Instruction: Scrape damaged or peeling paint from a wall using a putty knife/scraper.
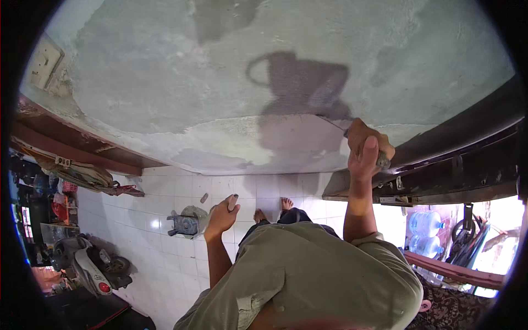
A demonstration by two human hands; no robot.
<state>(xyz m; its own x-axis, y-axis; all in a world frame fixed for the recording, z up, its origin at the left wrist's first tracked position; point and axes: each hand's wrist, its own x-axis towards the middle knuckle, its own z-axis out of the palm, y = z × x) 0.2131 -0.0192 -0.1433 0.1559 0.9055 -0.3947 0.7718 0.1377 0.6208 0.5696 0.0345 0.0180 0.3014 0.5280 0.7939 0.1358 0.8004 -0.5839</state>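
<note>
wall: matt, plaster-like, mostly smooth, rough in spots; tool blade: looks metal; floor tiles: smooth, glossy; shirt: matt cloth; 2 big bottles: clear bluish plastic, shiny; scooter body: looks like hard plastic, smooth

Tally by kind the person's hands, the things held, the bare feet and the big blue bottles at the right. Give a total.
Hands: 2 (left hand, right hand)
Held things: 2 (small object, thin-bladed tool)
Bare feet: 2 (left foot, right foot)
Blue bottles: 2 (upper bottle, lower bottle)
Total: 8
</note>
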